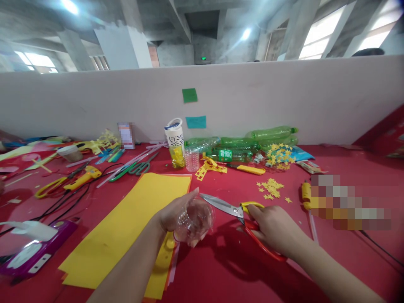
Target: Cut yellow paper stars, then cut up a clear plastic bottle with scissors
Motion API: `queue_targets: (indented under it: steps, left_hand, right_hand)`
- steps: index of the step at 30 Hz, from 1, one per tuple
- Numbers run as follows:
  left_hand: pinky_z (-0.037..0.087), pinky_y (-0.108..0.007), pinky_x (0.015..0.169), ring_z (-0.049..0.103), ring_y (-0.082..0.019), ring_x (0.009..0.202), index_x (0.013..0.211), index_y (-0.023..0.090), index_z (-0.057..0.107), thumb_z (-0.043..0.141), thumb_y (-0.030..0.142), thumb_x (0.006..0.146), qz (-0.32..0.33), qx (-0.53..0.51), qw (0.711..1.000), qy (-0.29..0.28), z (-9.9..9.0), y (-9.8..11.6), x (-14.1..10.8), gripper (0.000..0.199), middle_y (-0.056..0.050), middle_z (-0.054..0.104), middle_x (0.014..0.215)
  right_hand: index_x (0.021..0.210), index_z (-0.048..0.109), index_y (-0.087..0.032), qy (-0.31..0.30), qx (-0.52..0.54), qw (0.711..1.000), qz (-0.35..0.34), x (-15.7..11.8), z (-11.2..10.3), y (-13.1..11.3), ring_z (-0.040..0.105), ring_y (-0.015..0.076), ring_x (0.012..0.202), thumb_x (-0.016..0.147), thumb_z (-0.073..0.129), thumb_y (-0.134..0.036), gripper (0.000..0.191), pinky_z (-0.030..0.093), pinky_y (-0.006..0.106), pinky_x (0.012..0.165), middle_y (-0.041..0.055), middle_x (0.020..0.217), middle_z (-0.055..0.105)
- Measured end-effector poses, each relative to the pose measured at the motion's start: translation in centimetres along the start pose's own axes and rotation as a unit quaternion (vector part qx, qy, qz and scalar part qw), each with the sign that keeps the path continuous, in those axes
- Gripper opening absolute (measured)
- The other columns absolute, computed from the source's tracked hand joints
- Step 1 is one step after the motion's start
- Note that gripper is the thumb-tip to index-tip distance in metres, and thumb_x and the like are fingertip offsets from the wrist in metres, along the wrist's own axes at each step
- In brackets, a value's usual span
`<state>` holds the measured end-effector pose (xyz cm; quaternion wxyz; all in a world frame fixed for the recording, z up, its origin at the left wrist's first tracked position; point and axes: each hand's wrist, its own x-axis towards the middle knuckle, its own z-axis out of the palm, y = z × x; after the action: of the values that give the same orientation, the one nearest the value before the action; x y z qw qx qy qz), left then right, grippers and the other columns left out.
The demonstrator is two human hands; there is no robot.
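Head: yel. sheets nr LH

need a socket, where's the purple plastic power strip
Head view, lower left: the purple power strip is on the red table, left of the yellow paper sheets.

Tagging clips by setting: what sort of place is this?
Probably a shared craft workspace in a large unfinished or industrial-style hall: bare concrete beams and columns overhead, a low white partition behind the red table, and craft supplies like yellow paper and cut-out stars.
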<state>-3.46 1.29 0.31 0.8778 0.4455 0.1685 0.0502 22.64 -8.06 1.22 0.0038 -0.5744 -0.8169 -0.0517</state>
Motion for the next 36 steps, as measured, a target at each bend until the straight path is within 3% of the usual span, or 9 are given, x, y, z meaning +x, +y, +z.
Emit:
queue_targets:
  steps: [15, 24, 36]
  left_hand:
    - [0.041, -0.027, 0.031, 0.061, -0.022, 0.042, 0.081, 0.001, 0.068, 0.013, 0.068, 0.086, -0.045, -0.079, 0.993, -0.078, 0.1, -0.3, -0.1, 0.087, -0.018, 0.067, 0.062]
    - [0.042, -0.027, 0.033, 0.062, -0.022, 0.047, 0.080, 0.003, 0.067, 0.014, 0.067, 0.086, -0.065, -0.100, 0.988, -0.099, 0.0, -0.5, 0.0, 0.084, -0.018, 0.067, 0.064]
    - [0.039, -0.026, 0.030, 0.059, -0.020, 0.041, 0.077, 0.005, 0.067, 0.015, 0.069, 0.085, -0.064, -0.093, 0.991, -0.077, -0.2, -0.6, -0.2, 0.084, -0.016, 0.066, 0.062]
  right_hand:
    - [0.081, 0.055, -0.019, -0.008, 0.003, 1.000, -0.020, 0.2, -0.2, 1.1, 0.062, 0.0209, 0.053, 0.083, 0.057, -0.026, 0.008, 0.012, 0.028, 0.048, 0.0045, 0.065, 0.068]
    - [0.077, 0.051, -0.020, 0.018, 0.009, 0.999, -0.038, -0.2, -0.5, 1.3, 0.056, 0.0189, 0.049, 0.091, 0.042, -0.054, 0.038, 0.010, 0.029, 0.049, 0.0041, 0.060, 0.064]
    - [0.076, 0.050, -0.021, 0.040, 0.020, 0.998, -0.040, -0.4, -1.0, 1.0, 0.055, 0.0198, 0.052, 0.089, 0.045, -0.055, 0.036, 0.010, 0.029, 0.051, 0.0034, 0.064, 0.062]
